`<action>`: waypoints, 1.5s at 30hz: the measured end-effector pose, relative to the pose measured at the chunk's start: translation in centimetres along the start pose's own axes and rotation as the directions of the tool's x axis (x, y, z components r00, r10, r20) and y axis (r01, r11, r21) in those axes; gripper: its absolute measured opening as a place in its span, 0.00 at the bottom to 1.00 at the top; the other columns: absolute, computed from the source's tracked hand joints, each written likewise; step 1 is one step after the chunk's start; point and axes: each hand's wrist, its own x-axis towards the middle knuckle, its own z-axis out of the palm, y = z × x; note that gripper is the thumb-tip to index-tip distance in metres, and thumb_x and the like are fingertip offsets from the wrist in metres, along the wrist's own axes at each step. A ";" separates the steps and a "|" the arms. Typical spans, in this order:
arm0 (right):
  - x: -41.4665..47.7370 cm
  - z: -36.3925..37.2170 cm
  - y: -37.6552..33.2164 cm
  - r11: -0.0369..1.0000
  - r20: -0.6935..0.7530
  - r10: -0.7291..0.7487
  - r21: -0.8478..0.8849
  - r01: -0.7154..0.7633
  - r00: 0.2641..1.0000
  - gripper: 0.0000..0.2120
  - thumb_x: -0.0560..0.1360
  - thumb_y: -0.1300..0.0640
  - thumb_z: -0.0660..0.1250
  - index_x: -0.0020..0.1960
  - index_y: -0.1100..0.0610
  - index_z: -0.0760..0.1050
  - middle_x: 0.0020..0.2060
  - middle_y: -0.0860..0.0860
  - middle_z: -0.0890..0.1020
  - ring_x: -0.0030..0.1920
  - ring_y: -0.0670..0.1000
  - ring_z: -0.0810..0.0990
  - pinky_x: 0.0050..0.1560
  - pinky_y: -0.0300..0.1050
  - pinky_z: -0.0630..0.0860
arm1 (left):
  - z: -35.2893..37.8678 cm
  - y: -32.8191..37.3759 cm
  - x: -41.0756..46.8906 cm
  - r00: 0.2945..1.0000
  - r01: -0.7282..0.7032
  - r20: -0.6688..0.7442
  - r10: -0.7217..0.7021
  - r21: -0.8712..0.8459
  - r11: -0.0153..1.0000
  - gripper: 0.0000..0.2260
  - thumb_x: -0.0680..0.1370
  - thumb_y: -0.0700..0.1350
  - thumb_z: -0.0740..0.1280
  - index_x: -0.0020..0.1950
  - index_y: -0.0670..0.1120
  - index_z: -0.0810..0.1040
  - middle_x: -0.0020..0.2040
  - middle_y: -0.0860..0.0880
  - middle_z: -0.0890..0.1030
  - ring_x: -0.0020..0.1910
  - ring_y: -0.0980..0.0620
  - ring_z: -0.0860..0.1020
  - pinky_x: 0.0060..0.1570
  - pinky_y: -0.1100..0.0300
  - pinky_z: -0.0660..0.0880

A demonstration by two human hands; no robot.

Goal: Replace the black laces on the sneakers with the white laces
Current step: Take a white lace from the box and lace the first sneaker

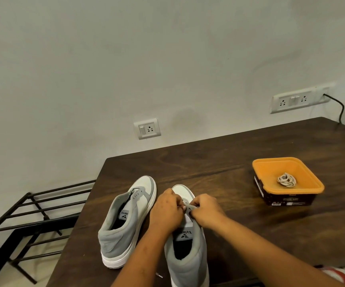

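Hands [166, 211] on sneaker [190, 266], eyelets hidden

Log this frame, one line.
left hand: pinches right sneaker at eyelets | right hand: same | left sneaker: no lace seen | white lace: coiled in orange tub
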 end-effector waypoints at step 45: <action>0.7 -0.3 1.5 0.944 0.071 -0.012 0.329 -0.012 0.997 0.08 0.78 0.62 0.64 0.42 0.55 0.78 0.35 0.52 0.79 0.34 0.48 0.79 0.34 0.43 0.81 | -0.3 1.6 -0.7 0.982 -0.131 -0.080 0.173 0.380 0.916 0.05 0.78 0.43 0.57 0.47 0.50 0.72 0.44 0.48 0.79 0.46 0.48 0.74 0.41 0.58 0.60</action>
